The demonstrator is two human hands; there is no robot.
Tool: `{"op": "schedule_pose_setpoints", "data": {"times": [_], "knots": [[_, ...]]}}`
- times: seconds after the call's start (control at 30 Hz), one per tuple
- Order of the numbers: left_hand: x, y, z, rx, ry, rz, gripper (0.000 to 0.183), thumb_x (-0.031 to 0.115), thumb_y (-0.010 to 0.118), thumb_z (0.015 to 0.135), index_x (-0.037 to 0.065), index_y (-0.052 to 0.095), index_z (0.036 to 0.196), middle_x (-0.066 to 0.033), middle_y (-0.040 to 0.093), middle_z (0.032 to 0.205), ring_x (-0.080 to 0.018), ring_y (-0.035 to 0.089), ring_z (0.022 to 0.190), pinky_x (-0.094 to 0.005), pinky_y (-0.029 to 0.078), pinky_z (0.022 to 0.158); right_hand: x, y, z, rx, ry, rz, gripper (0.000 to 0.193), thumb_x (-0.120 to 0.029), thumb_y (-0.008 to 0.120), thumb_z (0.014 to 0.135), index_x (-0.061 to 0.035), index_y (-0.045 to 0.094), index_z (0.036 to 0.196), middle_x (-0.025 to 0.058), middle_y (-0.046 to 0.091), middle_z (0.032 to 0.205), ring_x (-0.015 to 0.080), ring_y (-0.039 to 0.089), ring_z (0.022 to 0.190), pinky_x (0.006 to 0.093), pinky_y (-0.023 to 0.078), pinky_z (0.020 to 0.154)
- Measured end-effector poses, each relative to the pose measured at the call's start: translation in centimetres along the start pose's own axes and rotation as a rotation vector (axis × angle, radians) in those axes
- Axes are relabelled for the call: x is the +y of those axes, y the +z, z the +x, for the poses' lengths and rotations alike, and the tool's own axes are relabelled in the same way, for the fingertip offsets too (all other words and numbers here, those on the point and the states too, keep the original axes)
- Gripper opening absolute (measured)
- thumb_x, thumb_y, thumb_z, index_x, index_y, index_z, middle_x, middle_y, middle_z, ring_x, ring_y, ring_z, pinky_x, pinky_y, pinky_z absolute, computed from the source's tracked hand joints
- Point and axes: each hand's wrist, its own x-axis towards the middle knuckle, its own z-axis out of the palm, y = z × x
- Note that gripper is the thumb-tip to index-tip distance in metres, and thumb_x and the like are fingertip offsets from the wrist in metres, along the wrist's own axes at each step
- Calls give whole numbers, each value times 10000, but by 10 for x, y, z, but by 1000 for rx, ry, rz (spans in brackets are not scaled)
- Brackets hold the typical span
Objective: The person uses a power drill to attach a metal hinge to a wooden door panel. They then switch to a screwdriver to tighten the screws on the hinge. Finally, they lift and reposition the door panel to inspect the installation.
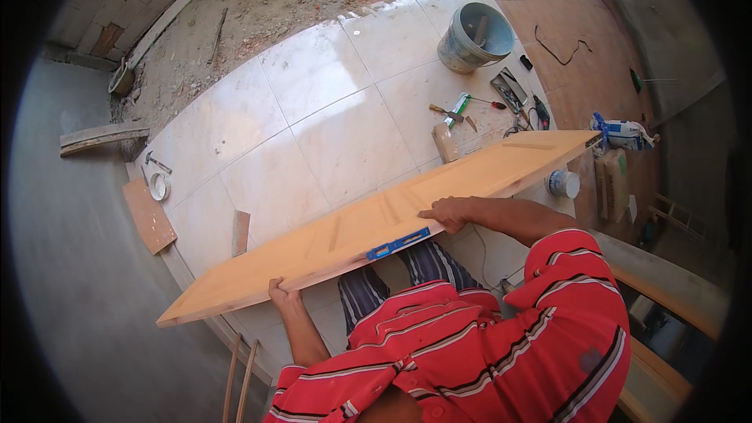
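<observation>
A long yellow-brown wooden door panel (368,223) with raised mouldings lies slanted across the view in front of me, its right end farther away. My left hand (285,294) grips its near edge left of the middle. Farther right, my right hand (448,212) is bent over the same edge, with its fingers on the panel's face. Along the near edge, just left of my right hand, is a blue spirit level (398,244). My legs show partly beneath the panel.
Beyond the panel, a bucket (476,37) stands on the pale tiles near scattered tools and a wooden block (445,143). At left are a hammer (158,162), a small white pot (159,186) and a brown board (149,215). A white tub (563,183) stands right.
</observation>
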Motion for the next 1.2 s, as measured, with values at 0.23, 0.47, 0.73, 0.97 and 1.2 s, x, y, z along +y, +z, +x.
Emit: {"op": "schedule_pose_setpoints", "data": {"times": [0.23, 0.47, 0.73, 0.97, 1.2], "knots": [[22, 18, -74, 46, -61, 8, 614, -12, 566, 718, -51, 545, 1330, -199, 606, 1347, -426, 573, 1308, -621, 455, 1156, -36, -18, -77, -1, -5, -36, 819, -142, 667, 861, -179, 377, 1626, 276, 625, 1263, 459, 627, 1190, 558, 515, 965], [65, 48, -149, 18, -32, 28, 526, 12, 606, 747, -33, 554, 1268, -197, 614, 1257, -433, 604, 1199, -636, 461, 1110, -81, -28, -179, 110, -25, 65, 786, -79, 671, 813, -103, 454, 1568, 272, 642, 1185, 470, 650, 1105, 517, 533, 945], [126, 80, -185, -70, -105, 49, 527, 23, 602, 727, -30, 557, 1249, -205, 608, 1243, -449, 599, 1187, -667, 459, 1094, -154, -19, -253, 202, -9, 81, 827, -58, 679, 750, -55, 462, 1548, 304, 686, 1144, 475, 665, 1091, 515, 540, 922], [146, 134, -171, -132, -165, 194, 564, 52, 602, 734, -20, 529, 1289, -229, 586, 1297, -480, 580, 1212, -746, 426, 1071, -150, 8, -261, 308, -66, 189, 881, -45, 652, 720, -7, 420, 1569, 308, 708, 1112, 475, 674, 1087, 510, 540, 918], [123, 234, -189, -255, -186, 304, 599, 66, 578, 744, 15, 496, 1335, -250, 547, 1357, -500, 543, 1266, -785, 380, 1084, -99, 17, -263, 352, -48, 350, 908, -32, 646, 711, -27, 409, 1588, 311, 693, 1232, 454, 666, 1161, 481, 534, 969]]}}
